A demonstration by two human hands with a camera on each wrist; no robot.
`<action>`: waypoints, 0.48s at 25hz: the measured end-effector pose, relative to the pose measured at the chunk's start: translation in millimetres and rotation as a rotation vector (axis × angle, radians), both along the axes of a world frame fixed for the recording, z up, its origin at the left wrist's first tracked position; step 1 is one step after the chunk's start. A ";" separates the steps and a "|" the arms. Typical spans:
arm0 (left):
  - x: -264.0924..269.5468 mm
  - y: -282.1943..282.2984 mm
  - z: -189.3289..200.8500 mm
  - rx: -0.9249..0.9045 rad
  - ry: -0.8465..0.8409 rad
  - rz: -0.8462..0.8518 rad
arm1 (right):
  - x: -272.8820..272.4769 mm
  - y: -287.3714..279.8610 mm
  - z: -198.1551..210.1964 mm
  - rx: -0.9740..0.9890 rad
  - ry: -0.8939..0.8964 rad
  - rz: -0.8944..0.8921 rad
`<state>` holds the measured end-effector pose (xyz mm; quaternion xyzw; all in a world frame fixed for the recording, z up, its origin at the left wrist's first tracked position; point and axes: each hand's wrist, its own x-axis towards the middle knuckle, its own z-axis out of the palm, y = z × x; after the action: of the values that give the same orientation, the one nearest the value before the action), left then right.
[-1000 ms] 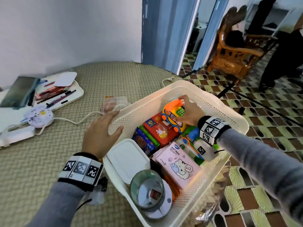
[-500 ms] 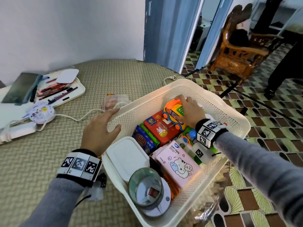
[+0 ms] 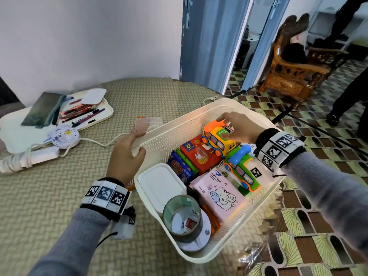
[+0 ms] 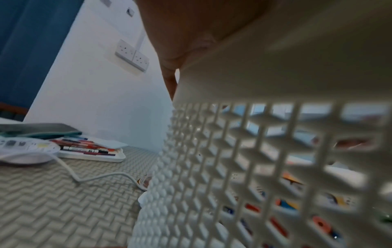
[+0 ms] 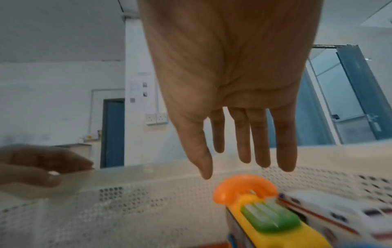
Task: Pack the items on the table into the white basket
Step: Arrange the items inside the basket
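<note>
The white basket point(image 3: 225, 102) stands at the table's right edge, packed with a white lidded box point(image 3: 161, 184), a tape roll point(image 3: 182, 216), a pink tissue pack point(image 3: 219, 194), a red box point(image 3: 197, 154), a green toy phone point(image 3: 241, 170) and a yellow toy bus point(image 3: 217, 138). My right hand point(image 3: 229, 126) hovers just over the bus. In the right wrist view the hand point(image 5: 244, 167) is open with straight fingers, clear of the toy bus point(image 5: 265, 214). My left hand point(image 3: 135, 144) grips the basket's left rim point(image 5: 148, 171), thumb inside. A clear packet point(image 3: 148, 124) lies on the table behind the basket.
A white tray of pens point(image 3: 87, 114) and a round power hub point(image 3: 63, 136) with its cable lie at the table's back left. Crinkled plastic point(image 3: 251, 253) hangs at the table edge below the basket. A wooden chair point(image 3: 294, 76) and a person's legs point(image 3: 350, 96) are on the tiled floor.
My right hand has let go of the yellow toy bus and opened just above it. The left hand has stayed on the basket's rim.
</note>
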<state>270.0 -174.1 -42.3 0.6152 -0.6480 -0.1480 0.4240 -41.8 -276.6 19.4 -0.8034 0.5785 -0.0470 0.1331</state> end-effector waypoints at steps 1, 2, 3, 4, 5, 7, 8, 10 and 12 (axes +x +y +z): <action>2.8 6.2 0.7 0.010 0.040 0.000 | 7.8 4.9 9.1 -0.027 -0.031 0.031; 6.7 13.8 1.3 0.025 0.078 -0.002 | 17.8 11.0 18.4 -0.053 -0.062 0.066; 11.3 22.0 2.6 0.038 0.111 -0.006 | 29.4 17.0 26.8 -0.072 -0.096 0.102; 16.9 30.3 4.2 0.052 0.129 -0.005 | 43.1 23.7 34.8 -0.088 -0.134 0.143; 21.0 36.6 5.0 0.067 0.142 -0.001 | 55.7 29.9 42.0 -0.093 -0.174 0.177; 34.6 51.0 7.1 0.104 0.186 0.023 | 88.8 44.2 54.0 -0.094 -0.245 0.243; 42.8 57.8 7.8 0.122 0.222 0.033 | 106.3 50.8 58.9 -0.095 -0.278 0.270; 63.7 70.9 7.1 0.146 0.252 0.041 | 141.0 62.5 66.1 -0.090 -0.340 0.302; 89.3 84.1 3.5 0.164 0.232 0.046 | 176.5 74.6 67.9 -0.090 -0.380 0.317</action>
<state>359.2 -90.0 -38.9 0.6411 -0.5662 -0.2608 0.4477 134.6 -202.0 87.3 -0.8660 0.4072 -0.2014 0.2092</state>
